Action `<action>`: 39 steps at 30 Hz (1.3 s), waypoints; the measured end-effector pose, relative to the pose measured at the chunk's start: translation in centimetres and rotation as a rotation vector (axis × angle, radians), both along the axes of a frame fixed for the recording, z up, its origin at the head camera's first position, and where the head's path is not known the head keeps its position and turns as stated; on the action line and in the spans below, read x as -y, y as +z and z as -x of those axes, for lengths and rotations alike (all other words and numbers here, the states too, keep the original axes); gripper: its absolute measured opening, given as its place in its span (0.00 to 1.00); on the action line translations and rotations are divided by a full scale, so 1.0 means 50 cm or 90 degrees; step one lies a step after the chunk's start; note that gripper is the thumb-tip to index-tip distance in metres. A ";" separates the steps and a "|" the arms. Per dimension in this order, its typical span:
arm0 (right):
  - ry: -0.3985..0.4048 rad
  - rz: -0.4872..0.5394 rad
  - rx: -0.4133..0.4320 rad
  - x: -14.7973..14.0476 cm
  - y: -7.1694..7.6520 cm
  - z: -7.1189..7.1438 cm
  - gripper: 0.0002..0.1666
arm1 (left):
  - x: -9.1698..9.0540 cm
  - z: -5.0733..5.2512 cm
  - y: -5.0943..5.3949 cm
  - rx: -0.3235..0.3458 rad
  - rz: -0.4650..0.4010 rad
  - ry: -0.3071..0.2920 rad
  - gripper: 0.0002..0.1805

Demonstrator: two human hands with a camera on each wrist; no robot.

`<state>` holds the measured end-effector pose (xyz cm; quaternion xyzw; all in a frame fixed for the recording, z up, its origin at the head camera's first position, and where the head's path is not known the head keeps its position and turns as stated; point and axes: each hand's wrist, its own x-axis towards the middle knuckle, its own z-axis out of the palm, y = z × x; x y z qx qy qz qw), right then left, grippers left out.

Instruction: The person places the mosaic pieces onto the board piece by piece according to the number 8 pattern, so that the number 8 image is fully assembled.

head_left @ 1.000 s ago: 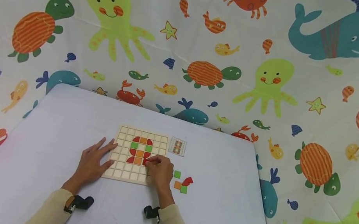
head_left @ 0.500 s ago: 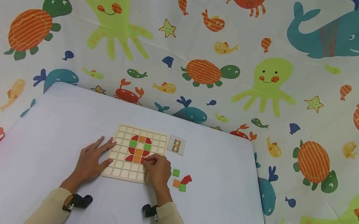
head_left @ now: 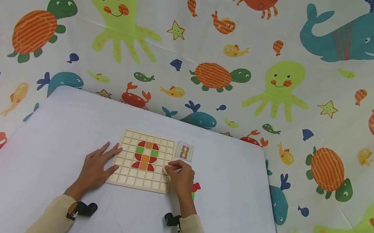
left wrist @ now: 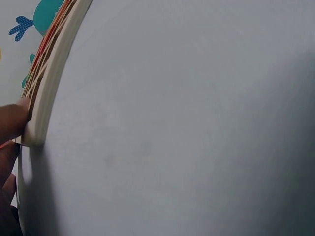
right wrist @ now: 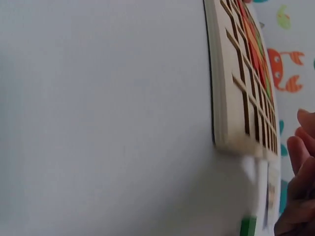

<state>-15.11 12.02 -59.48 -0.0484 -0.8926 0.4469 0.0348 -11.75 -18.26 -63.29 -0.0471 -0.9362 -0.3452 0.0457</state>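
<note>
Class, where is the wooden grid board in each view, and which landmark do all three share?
Head view: board, below and slightly left of centre.
Left wrist view: board, slanting down the upper left.
Right wrist view: board, slanting down the upper right.
Shared landmark: the sea-animal curtain, visible in all three.

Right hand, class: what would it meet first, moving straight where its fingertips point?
Probably a red curved tile in the pale wooden grid board, past bare squares, though the right hand may pass above it.
</note>
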 end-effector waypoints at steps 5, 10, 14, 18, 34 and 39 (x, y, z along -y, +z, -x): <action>-0.005 0.005 0.004 -0.056 0.000 0.003 0.04 | -0.001 0.001 0.000 -0.007 -0.001 -0.003 0.36; -0.033 0.002 0.030 -0.100 0.001 0.002 0.05 | -0.004 0.002 -0.001 -0.029 -0.007 -0.006 0.36; -0.053 -0.004 0.037 -0.124 0.002 -0.004 0.05 | -0.003 0.003 -0.002 -0.025 -0.004 -0.006 0.36; -0.064 -0.003 0.047 -0.140 0.000 -0.010 0.05 | -0.002 0.004 -0.003 -0.019 -0.002 -0.004 0.36; -0.048 -0.034 0.075 -0.159 -0.015 -0.030 0.09 | -0.001 0.002 -0.004 -0.033 -0.009 -0.003 0.36; -0.023 -0.054 0.075 -0.161 -0.022 -0.036 0.11 | -0.002 -0.001 -0.003 -0.025 -0.012 -0.002 0.36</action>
